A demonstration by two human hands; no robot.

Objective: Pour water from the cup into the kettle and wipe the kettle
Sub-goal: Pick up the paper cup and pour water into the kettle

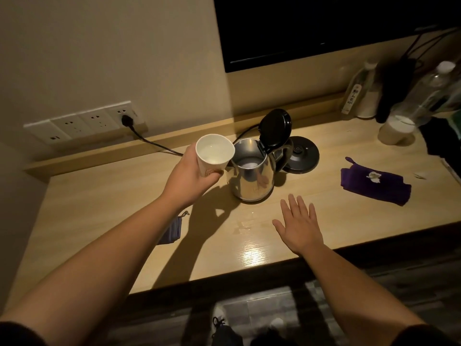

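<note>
Left hand (192,171) grips cup (215,152) at kettle (252,171) rim, centre frame, ready to pour. Right hand (299,226) flat, fingers spread, over desk (124,196); lid up for access.

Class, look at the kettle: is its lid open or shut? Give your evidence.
Open. The black lid stands tipped back on its hinge above the handle, and the kettle shows its bare steel inside from above.

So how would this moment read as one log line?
left hand: holds cup at kettle | lid up | right hand: open
</note>
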